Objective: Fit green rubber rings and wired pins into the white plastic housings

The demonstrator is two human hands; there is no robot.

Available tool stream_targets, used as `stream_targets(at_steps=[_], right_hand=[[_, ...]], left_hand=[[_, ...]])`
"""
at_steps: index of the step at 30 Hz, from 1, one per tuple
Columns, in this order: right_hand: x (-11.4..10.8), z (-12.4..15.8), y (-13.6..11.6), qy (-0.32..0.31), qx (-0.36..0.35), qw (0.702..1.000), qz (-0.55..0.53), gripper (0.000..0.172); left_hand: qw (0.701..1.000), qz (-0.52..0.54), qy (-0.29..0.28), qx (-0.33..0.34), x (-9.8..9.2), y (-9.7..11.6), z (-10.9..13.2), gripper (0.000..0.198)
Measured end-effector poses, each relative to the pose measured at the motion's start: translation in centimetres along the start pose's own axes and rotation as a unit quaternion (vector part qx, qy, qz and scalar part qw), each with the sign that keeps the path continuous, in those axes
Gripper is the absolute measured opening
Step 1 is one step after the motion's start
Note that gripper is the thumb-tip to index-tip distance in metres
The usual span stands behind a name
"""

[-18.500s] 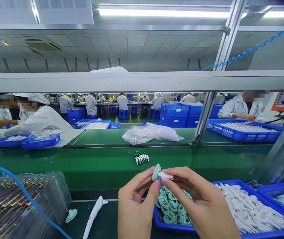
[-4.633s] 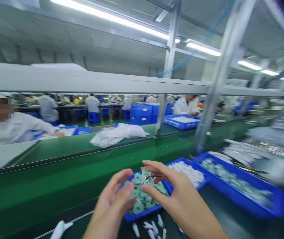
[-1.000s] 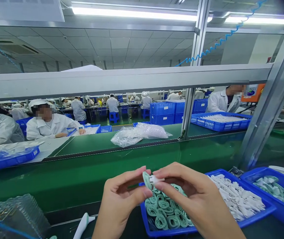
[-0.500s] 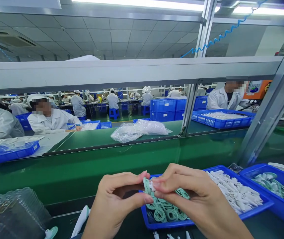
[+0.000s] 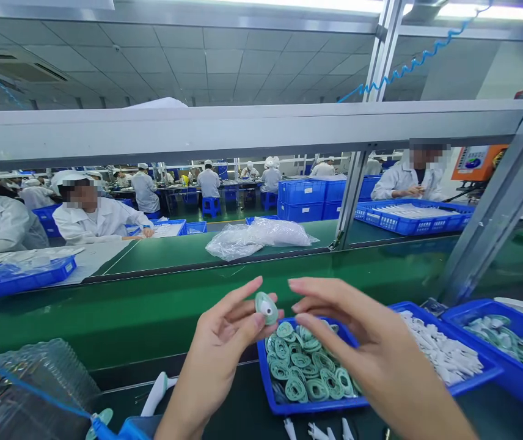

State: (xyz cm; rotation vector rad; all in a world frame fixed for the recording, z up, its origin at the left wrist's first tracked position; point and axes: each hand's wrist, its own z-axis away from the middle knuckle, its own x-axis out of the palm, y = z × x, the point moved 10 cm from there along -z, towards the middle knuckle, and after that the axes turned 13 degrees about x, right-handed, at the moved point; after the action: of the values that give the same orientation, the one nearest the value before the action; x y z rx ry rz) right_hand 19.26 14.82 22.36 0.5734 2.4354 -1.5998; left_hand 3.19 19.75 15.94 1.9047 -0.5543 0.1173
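My left hand (image 5: 220, 348) pinches a small pale-green oval part (image 5: 266, 308) with a white centre between thumb and fingers. Just to its right, my right hand (image 5: 371, 336) is open, thumb and fingers apart, holding nothing. Beneath and behind the hands stands a blue tray (image 5: 321, 406) of coiled pale-green ring-like pieces (image 5: 295, 388), partly hidden by my right hand. A few small white pieces (image 5: 319, 431) lie in front of this tray. Left of my left forearm is a white handle-shaped piece (image 5: 154, 394) with some green at its end.
Right of my right hand are a blue tray of white parts (image 5: 442, 351) and another of green-and-white parts (image 5: 513, 342). Clear plastic trays (image 5: 46, 373) and a blue cord (image 5: 27, 384) are at lower left. Beyond the green barrier (image 5: 151, 311) lie plastic bags (image 5: 261, 238); co-workers sit farther back.
My right hand has let go of the green part and moved slightly away to the right. My left hand keeps the part, now turned to show its oval face. A blue cord has appeared at lower left.
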Motion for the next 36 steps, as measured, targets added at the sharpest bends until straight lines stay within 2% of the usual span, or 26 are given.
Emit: stream_targets(at_steps=[3, 5, 8, 10, 12, 15, 18, 23, 26, 29, 32, 34, 36], right_hand=[[-4.7, 1.4, 0.4, 0.122, 0.032, 0.990, 0.064, 0.011], [-6.8, 2.8, 2.3, 0.138, 0.081, 0.979, 0.128, 0.018], [-7.5, 5.9, 8.4, 0.048, 0.203, 0.948, 0.240, 0.033], [-7.9, 9.2, 13.5, -0.015, 0.306, 0.903, 0.300, 0.037], [-8.0, 12.7, 17.4, -0.054, 0.378, 0.861, 0.335, 0.035], [-7.4, 15.9, 20.6, -0.064, 0.429, 0.828, 0.355, 0.024], [-6.3, 16.8, 21.7, -0.047, 0.445, 0.819, 0.360, 0.011], [-5.7, 16.5, 21.7, -0.031, 0.446, 0.828, 0.339, 0.019], [-6.9, 16.2, 21.2, -0.015, 0.445, 0.837, 0.319, 0.025], [-8.5, 15.1, 19.6, 0.005, 0.433, 0.847, 0.308, 0.034], [-8.9, 11.9, 15.6, 0.013, 0.376, 0.889, 0.262, 0.041], [-8.2, 8.9, 11.3, 0.021, 0.299, 0.932, 0.205, 0.039], [-7.2, 6.2, 6.7, 0.034, 0.223, 0.960, 0.167, 0.034]], left_hand=[[0.998, -0.045, 0.025, 0.022, -0.5, 1.0, -0.1, 0.019], [0.996, -0.064, 0.053, 0.031, -1.0, 1.6, 0.1, 0.015], [0.993, -0.090, 0.072, 0.022, -1.4, 1.9, 0.3, 0.013], [0.992, -0.110, 0.060, 0.012, -1.1, 1.9, 0.3, 0.016], [0.992, -0.122, 0.037, 0.004, -0.5, 1.7, 0.3, 0.019], [0.991, -0.134, -0.016, -0.010, 1.0, 1.3, 0.5, 0.018], [0.983, -0.168, -0.065, -0.024, 2.5, 1.0, 0.9, 0.020], [0.978, -0.180, -0.090, -0.057, 3.5, 0.0, 1.5, 0.026], [0.983, -0.153, -0.078, -0.072, 3.4, -0.6, 1.6, 0.025], [0.987, -0.107, -0.068, -0.096, 3.5, -1.6, 1.6, 0.023], [0.989, -0.045, -0.052, -0.127, 3.8, -2.7, 1.8, 0.021], [0.990, -0.008, -0.044, -0.134, 4.2, -3.0, 1.8, 0.020], [0.991, 0.027, -0.039, -0.125, 4.4, -3.0, 1.7, 0.017]])
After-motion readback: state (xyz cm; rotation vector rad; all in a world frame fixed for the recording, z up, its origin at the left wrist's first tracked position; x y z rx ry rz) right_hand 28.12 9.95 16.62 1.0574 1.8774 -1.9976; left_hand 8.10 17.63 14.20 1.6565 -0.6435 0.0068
